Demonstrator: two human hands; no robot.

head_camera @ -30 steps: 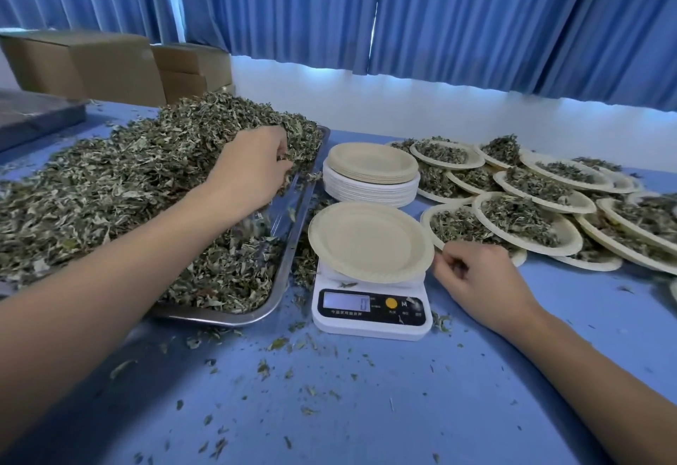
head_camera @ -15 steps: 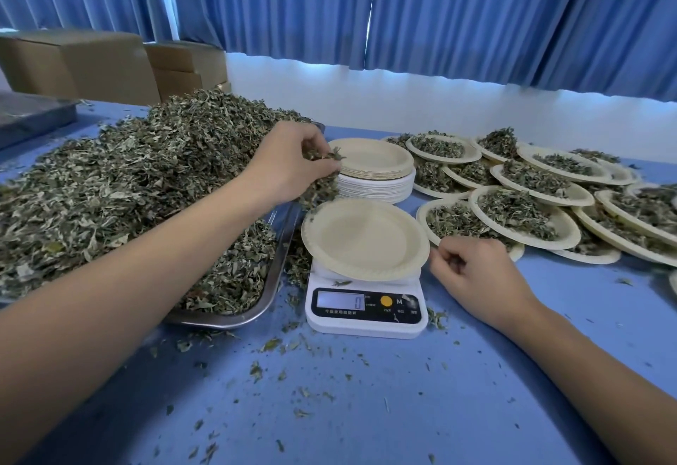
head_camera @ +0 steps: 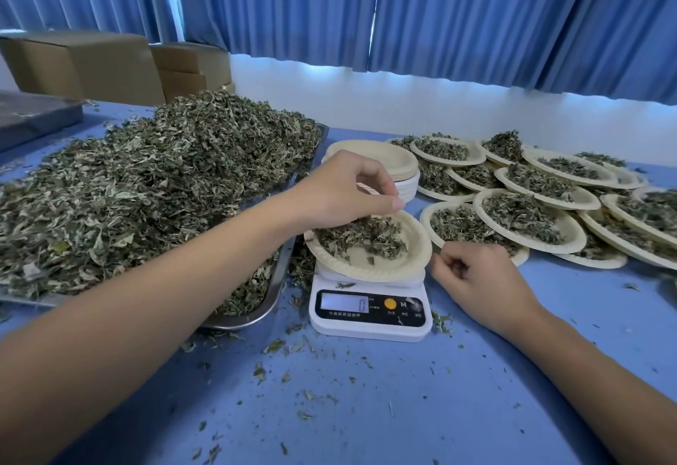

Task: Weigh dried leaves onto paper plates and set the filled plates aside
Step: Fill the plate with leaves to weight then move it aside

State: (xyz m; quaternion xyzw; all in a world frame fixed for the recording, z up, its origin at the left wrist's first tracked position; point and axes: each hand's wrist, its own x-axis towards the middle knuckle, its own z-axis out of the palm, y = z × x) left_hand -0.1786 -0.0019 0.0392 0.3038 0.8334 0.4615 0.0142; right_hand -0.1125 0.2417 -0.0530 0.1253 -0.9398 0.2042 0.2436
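A paper plate (head_camera: 414,261) sits on the white digital scale (head_camera: 370,312), tipped a little, with a heap of dried leaves (head_camera: 366,237) in its far half. My left hand (head_camera: 344,190) hovers just over those leaves, palm down, fingers loosely curled, thumb pointing right, and no leaves show in it. My right hand (head_camera: 480,281) rests on the blue table just right of the scale, loosely curled and holding nothing. The scale display reads 0. A big pile of dried leaves (head_camera: 146,190) fills a metal tray (head_camera: 273,292) at the left.
A stack of empty paper plates (head_camera: 384,158) stands behind the scale. Several filled plates (head_camera: 524,215) overlap at the right. Cardboard boxes (head_camera: 91,65) stand at the back left before blue curtains. Loose leaf scraps litter the table (head_camera: 366,409) in front.
My left hand carried a handful of leaves from the tray pile rightward and let it down onto the plate on the scale. The plate now holds leaves. My right hand stayed put.
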